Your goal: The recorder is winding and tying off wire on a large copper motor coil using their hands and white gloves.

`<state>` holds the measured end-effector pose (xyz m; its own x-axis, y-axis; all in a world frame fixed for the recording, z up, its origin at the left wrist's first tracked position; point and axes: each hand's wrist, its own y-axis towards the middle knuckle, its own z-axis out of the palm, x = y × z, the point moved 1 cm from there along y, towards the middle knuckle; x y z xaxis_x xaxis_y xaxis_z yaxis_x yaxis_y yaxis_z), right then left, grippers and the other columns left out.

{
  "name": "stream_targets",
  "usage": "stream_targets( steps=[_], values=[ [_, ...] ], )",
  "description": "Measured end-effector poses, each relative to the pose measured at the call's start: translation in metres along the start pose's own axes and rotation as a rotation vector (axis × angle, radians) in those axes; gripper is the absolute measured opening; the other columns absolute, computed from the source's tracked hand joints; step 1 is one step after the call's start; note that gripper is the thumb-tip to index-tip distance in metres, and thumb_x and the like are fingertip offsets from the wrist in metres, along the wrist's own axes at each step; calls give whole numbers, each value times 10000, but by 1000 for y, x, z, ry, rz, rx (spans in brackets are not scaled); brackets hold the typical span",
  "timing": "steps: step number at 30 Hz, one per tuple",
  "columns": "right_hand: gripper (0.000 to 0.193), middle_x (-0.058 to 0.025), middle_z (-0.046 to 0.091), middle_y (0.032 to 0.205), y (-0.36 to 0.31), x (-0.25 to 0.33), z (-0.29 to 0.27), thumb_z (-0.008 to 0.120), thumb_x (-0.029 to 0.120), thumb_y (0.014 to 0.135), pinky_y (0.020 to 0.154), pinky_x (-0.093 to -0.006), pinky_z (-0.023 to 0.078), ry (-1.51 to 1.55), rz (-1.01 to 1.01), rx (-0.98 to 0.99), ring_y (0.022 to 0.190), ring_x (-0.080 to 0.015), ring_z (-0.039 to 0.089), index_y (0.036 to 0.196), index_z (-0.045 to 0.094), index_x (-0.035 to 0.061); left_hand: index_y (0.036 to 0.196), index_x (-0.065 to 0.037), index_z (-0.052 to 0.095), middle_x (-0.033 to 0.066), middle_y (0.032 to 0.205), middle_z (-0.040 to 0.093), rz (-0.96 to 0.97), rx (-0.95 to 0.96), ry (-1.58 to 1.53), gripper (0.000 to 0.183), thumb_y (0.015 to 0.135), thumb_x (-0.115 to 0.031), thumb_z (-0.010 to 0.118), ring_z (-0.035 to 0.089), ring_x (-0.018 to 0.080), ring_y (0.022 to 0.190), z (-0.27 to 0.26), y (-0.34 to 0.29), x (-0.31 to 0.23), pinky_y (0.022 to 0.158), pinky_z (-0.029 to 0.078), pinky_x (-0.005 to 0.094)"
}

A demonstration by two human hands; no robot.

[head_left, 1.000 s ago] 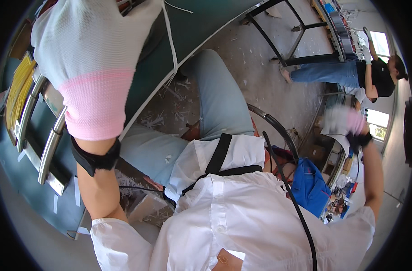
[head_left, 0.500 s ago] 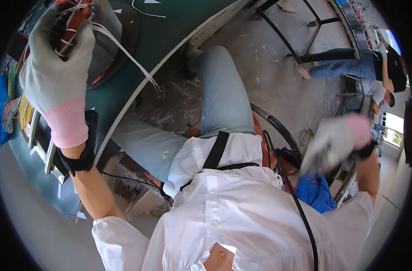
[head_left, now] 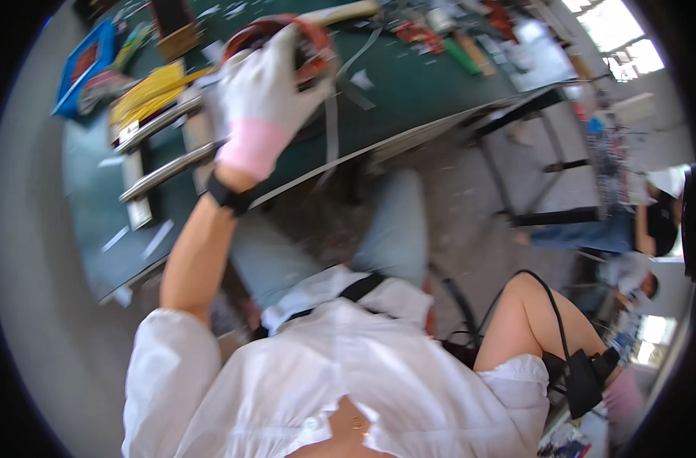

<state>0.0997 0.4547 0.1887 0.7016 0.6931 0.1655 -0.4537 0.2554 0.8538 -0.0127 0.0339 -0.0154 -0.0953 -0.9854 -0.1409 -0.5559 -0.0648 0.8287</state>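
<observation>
On the bench, my left hand (head_left: 264, 88), in a white glove with a pink cuff, is closed over the rim of a ring-shaped motor stator (head_left: 245, 32) with reddish copper windings. Its fingers reach into the ring, and their tips are partly hidden. A white lacing cord (head_left: 332, 126) hangs from the stator over the bench edge. Far down at the lower right is my right hand (head_left: 623, 397), reached away from the bench. Only its pink cuff and a bit of glove show, beside a black strapped device; the fingers are out of sight.
The green bench (head_left: 409, 99) carries yellow strips (head_left: 153, 91), a blue tray (head_left: 84, 69), two metal bars (head_left: 168, 169) and a green-handled tool (head_left: 461, 55). A black-framed stand (head_left: 508, 183) is at the right. Beyond it, other people (head_left: 653, 221) sit. A black cable (head_left: 554, 305) loops over my right arm.
The view has swung, showing more of the bench. My right hand has gone from beside my body out to the lower right. My left hand stays on the stator.
</observation>
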Motion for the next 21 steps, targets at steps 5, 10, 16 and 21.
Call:
stream_targets(
  steps=[5, 10, 16, 21],
  values=[
    [253, -86, 588, 848, 71, -46, 75, 548, 125, 852, 661, -321, 491, 404, 244, 532, 679, -203, 569, 1053, 576, -27, 1251, -68, 550, 76, 871, 679, -180, 149, 37, 669, 658, -262, 790, 640, 257, 800, -14, -33, 22, 849, 449, 387],
    [227, -89, 635, 833, 44, -148, 31, 572, 103, 851, 659, -307, 523, -417, 961, 714, 697, -208, 620, 1047, 605, -5, 1233, -49, 555, 125, 866, 672, -115, -20, -182, 639, 712, -348, 773, 642, 313, 840, -7, -11, -3, 847, 461, 426],
    [145, -140, 651, 959, -109, -295, -73, 598, 149, 849, 775, -414, 506, -1145, 593, 1367, 883, -323, 634, 966, 623, 68, 1274, -84, 508, 121, 941, 655, -88, 200, -284, 727, 639, -305, 787, 627, 317, 907, -6, -6, 14, 923, 432, 413],
    [191, -120, 623, 861, -208, -319, -35, 687, 139, 815, 708, -342, 472, -829, 750, 744, 764, -268, 588, 954, 613, 30, 1324, -121, 500, 114, 1142, 641, -35, 255, -261, 761, 625, -229, 780, 599, 329, 1056, -20, -8, 37, 959, 427, 426]
  ],
)
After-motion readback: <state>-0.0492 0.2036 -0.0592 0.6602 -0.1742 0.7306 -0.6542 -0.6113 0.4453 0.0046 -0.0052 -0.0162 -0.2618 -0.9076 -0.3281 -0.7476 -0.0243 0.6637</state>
